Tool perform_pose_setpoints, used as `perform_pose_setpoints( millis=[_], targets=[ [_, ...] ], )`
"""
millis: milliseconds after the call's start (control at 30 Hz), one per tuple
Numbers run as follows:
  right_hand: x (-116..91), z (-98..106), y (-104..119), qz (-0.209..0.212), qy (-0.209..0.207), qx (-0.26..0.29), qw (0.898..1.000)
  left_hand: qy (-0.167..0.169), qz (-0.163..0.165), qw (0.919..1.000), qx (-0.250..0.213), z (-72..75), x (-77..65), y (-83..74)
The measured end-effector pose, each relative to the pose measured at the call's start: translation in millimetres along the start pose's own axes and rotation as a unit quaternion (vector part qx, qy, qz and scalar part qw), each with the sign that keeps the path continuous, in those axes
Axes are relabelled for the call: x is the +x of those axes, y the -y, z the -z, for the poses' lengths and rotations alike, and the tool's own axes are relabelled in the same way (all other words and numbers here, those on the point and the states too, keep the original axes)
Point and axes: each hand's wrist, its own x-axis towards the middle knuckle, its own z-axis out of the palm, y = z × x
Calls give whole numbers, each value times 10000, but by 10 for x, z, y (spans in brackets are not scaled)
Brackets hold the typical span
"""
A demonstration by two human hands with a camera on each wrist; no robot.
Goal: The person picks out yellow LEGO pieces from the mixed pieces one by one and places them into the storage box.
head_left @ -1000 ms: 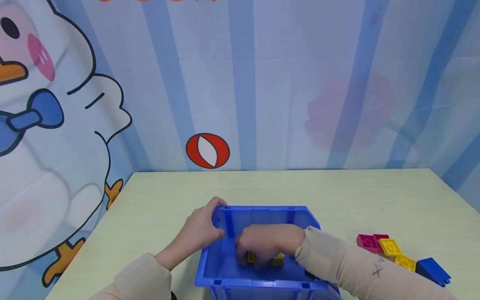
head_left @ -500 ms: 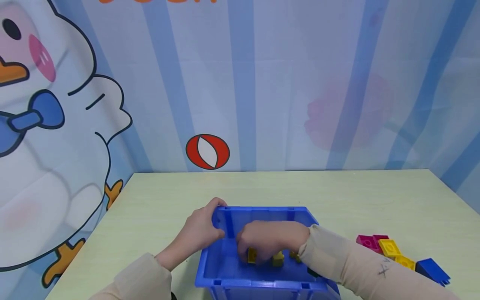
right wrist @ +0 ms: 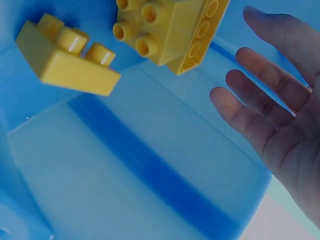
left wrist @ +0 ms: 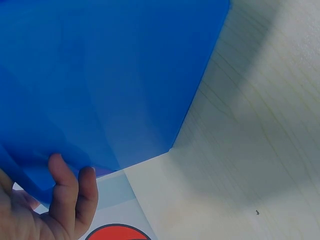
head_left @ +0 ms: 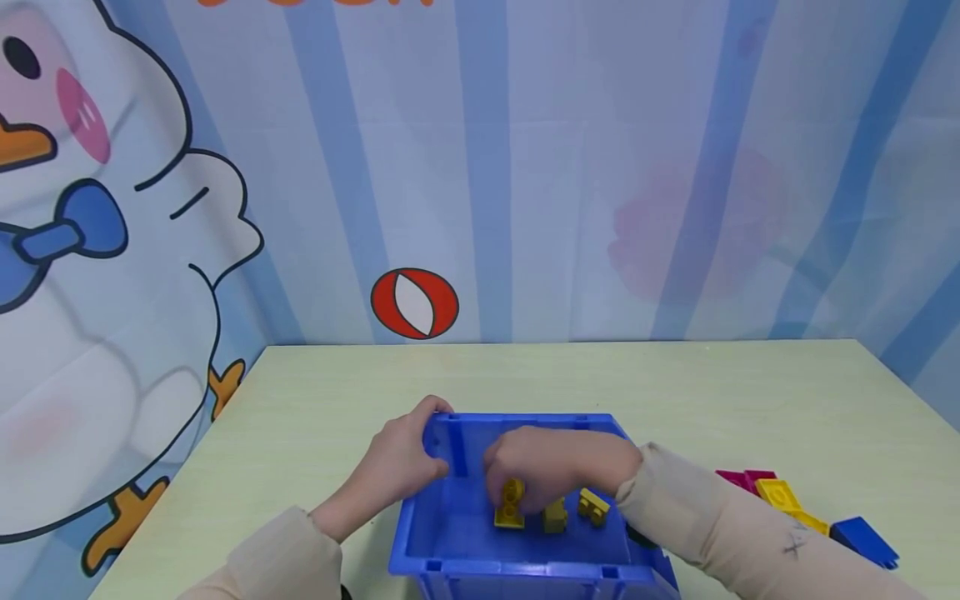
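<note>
A blue plastic bin (head_left: 450, 569) stands at the front of the table. My left hand (head_left: 401, 454) grips its left rim at the far corner; in the left wrist view the fingers (left wrist: 63, 195) curl around the bin's edge. My right hand (head_left: 528, 467) is inside the bin, above a yellow toy brick (head_left: 510, 507). The right wrist view shows its fingers loosely spread, apart from the yellow studded bricks. A second yellow brick (head_left: 555, 517) lies right of the first, and a third yellow brick (head_left: 593, 507) lies near the right sleeve.
Right of the bin, pink bricks (head_left: 750, 479), yellow bricks (head_left: 780, 494) and a blue brick (head_left: 864, 540) lie on the pale table (head_left: 735, 400), partly behind the right forearm. A printed cloth backdrop (head_left: 540, 208) rises behind the table.
My right hand has lifted slightly and shifted right and away, so more of the yellow bricks shows, including the third one. The left hand and the bin have stayed in place.
</note>
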Motion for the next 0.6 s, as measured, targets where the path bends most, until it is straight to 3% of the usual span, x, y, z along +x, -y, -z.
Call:
perform_pose_setpoints(
  millis=[367,600],
  targets=[
    [-120,105,45,-349,14,165,9993,-5,69,10000,18,2,-17,-23],
    [-312,188,44,-635,53,173,9978,-58,31,10000,18,-3,-10,3]
  ],
)
